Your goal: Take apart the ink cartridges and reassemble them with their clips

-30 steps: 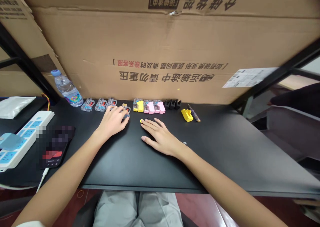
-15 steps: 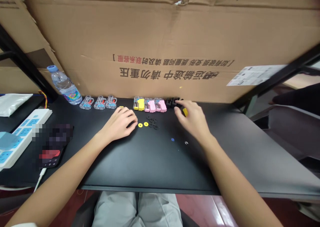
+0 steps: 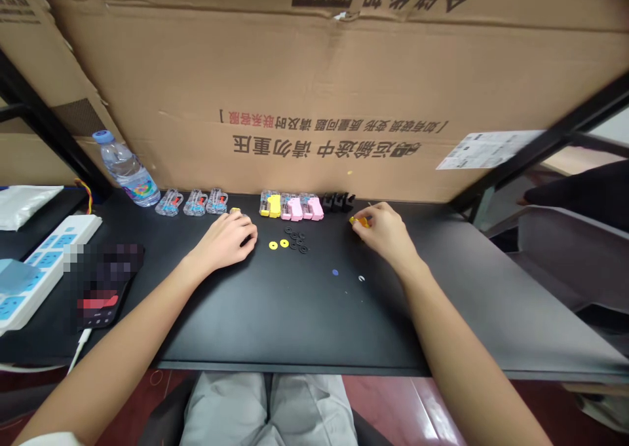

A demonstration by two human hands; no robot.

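My left hand [image 3: 227, 238] lies on the black table [image 3: 295, 321] with its fingers curled over a small clear part; only that part's yellow end [image 3: 235, 211] shows. My right hand [image 3: 387, 232] is at the back right, its fingers closed on a small yellow piece [image 3: 357, 221]. Between the hands lie two yellow discs [image 3: 278, 243] and several black washers [image 3: 297, 240]. A blue dot [image 3: 335, 272] and a tiny white ring [image 3: 362, 278] lie nearer to me.
Along the cardboard box [image 3: 334, 92] stand three clear parts [image 3: 194, 202], yellow and pink blocks [image 3: 291, 207] and black pieces [image 3: 338, 202]. A water bottle [image 3: 128, 171], a power strip [image 3: 34, 262] and a phone [image 3: 105, 282] are at the left.
My right hand left the middle of the table, uncovering the discs and washers, reached back right and closed on the yellow piece. My left hand barely moved.
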